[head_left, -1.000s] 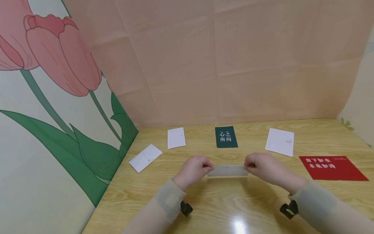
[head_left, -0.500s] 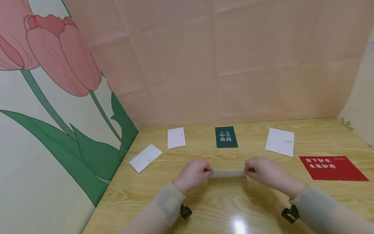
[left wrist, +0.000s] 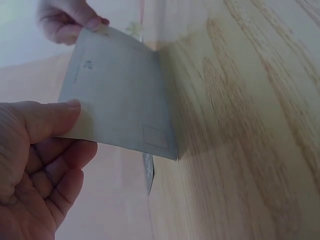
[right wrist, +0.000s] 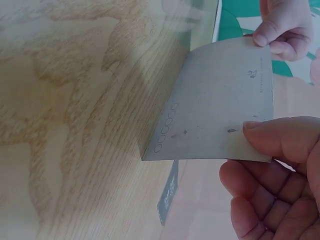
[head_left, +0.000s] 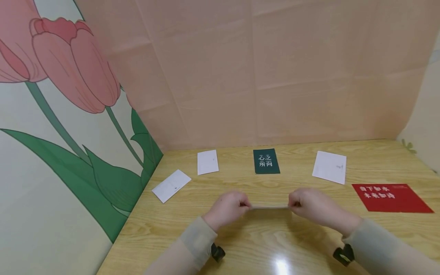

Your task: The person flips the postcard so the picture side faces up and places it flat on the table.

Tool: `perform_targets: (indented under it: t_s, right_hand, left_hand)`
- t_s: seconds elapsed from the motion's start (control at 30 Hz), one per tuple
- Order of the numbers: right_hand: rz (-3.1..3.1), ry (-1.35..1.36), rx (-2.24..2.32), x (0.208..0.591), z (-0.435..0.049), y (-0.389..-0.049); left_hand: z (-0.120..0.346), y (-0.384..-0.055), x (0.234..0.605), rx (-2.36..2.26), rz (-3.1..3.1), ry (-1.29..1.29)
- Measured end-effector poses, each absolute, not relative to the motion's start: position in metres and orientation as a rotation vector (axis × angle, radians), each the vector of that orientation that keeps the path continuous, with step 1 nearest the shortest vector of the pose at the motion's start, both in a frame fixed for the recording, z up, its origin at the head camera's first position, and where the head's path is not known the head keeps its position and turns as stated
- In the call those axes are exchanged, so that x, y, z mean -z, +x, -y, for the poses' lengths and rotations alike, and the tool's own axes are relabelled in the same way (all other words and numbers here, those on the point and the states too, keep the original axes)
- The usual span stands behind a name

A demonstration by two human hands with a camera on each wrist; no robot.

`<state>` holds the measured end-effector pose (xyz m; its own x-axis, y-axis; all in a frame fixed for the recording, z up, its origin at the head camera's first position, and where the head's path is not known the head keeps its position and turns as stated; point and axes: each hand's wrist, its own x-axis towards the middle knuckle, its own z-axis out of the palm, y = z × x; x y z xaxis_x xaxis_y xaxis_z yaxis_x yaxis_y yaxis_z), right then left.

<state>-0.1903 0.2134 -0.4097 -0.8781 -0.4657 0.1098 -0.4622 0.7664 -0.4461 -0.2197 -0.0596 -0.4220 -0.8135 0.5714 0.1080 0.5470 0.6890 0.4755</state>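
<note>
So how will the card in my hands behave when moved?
The card is probably fairly stiff, bowing only slightly between your left hand and right hand. It's likely light and creasable, looking thin edge-on in the head view.

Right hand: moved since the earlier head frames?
Yes, slightly. In the head view, the right hand now sits lower in the picture, farther from the green card, which has stayed put.

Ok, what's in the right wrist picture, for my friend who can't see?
A right hand, close up, and a left hand farther back pinch a pale card over a wooden table. Small ovals run near one edge; a dark card lies behind.
</note>
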Motion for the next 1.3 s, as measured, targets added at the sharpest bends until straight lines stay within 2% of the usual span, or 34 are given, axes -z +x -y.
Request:
perform_targets:
  t_s: [0.83, 1.3]
  right_hand:
    - [-2.926, -0.893, 0.661, 0.42, -0.211, -0.178]
    - [-2.867, -0.857, 0.597, 0.429, -0.208, -0.177]
  left_hand:
    - [0.061, -0.208, 0.431, -0.594, -2.8, 1.163]
    - [0.06, -0.208, 0.438, -0.441, -2.717, 1.211]
